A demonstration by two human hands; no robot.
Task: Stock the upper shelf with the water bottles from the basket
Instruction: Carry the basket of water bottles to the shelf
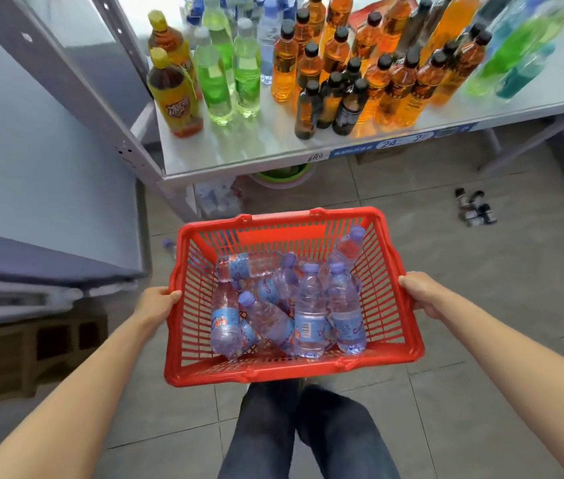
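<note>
I hold a red plastic basket (398, 344) in front of me above the tiled floor. My left hand (156, 302) grips its left rim and my right hand (422, 293) grips its right rim. Inside lie several small water bottles (308, 316) with purple caps and blue labels, some upright, some on their sides. Ahead stands a white metal shelf (239, 146) with a bare strip along its front edge.
The shelf carries green soda bottles (218, 74), orange drinks with black caps (342, 63), two yellow-capped tea bottles (173, 98) and water bottles at the back. A grey upright post (76, 81) rises at left. Small bottles (474, 210) lie on the floor at right. A green bowl (280, 176) sits under the shelf.
</note>
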